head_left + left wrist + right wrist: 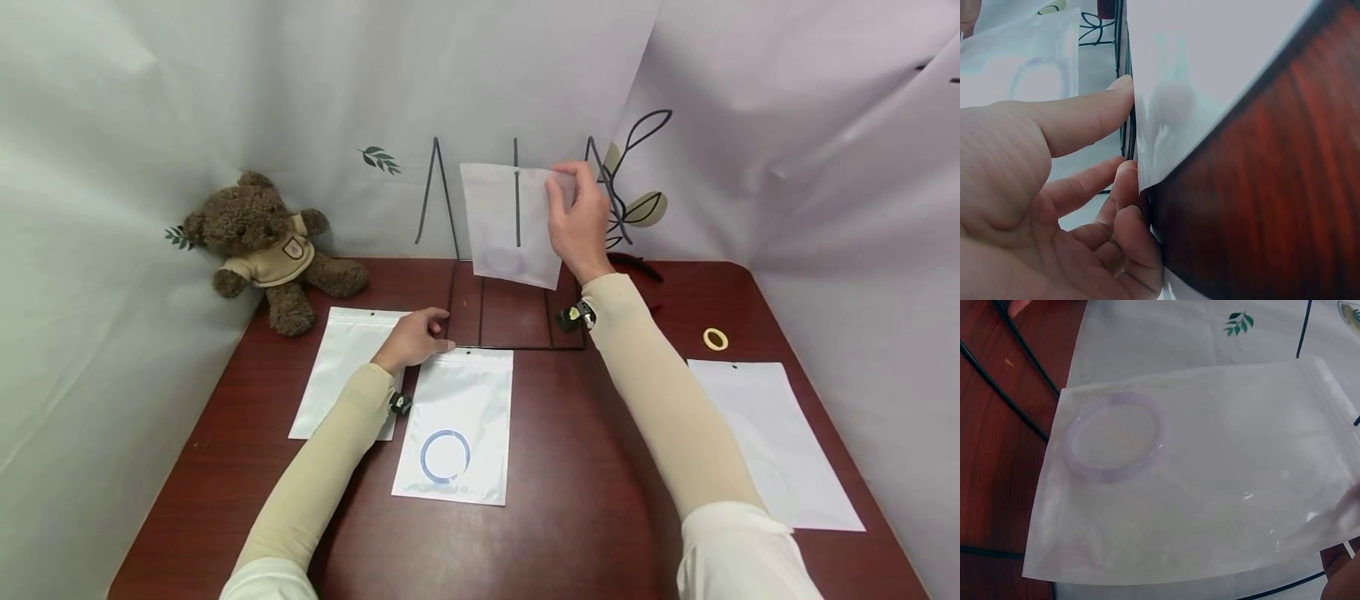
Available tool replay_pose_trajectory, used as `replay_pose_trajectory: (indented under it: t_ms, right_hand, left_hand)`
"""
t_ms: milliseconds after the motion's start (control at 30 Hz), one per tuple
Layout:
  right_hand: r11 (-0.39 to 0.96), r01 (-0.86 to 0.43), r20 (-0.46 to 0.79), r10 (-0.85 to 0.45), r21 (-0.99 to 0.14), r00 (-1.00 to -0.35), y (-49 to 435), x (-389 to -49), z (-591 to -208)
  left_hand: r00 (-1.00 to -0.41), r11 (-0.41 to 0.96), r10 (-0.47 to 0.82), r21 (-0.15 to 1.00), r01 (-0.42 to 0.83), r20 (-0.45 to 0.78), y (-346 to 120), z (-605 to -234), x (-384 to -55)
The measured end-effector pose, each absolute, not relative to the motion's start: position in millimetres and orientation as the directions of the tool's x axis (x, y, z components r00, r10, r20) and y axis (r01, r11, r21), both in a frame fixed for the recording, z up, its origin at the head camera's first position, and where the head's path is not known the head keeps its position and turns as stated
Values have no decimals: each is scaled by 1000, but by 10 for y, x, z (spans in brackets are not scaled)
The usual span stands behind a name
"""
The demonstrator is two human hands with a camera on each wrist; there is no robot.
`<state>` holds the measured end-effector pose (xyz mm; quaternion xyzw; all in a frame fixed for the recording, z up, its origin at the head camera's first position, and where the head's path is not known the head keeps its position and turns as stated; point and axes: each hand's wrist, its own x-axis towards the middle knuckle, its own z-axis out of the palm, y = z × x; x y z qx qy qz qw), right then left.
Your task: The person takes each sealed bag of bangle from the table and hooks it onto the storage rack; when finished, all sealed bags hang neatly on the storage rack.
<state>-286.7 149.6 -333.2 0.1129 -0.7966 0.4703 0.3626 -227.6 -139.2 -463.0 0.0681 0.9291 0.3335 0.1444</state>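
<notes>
My right hand (581,218) pinches the upper right corner of a white zip bag (495,221). A pale lilac bangle (1113,439) shows through this bag. The middle prong of a black wire display rack (480,304) passes through the hole at its top, and the prong's end sticks out in front. My left hand (414,340) grips the front left corner of the rack's base, thumb along the front wire and fingers curled at the side. Just below the left thumb lies another zip bag (480,400), with a blue bangle (446,457) in it.
Left of the rack lie a further zip bag (341,350) and a seated brown teddy bear (262,237). On the right are a white zip bag (787,442) and a yellowish ring (716,339). White cloth walls (322,100) enclose the dark red table (577,483).
</notes>
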Motion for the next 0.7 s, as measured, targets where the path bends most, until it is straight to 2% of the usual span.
replay_pose_trajectory:
  t_ms: [367,700]
  right_hand:
    - [523,-477,639,182,-706,-747,1517,-3001,-3304]
    - [490,-468,605,164,-736,-779,1572,-2926,-3395]
  left_hand:
    - [-949,770,234,637,47,-212,-1394,-4653,-2272]
    - [-947,770,228,637,32,-228,-1395,-4649,-2296]
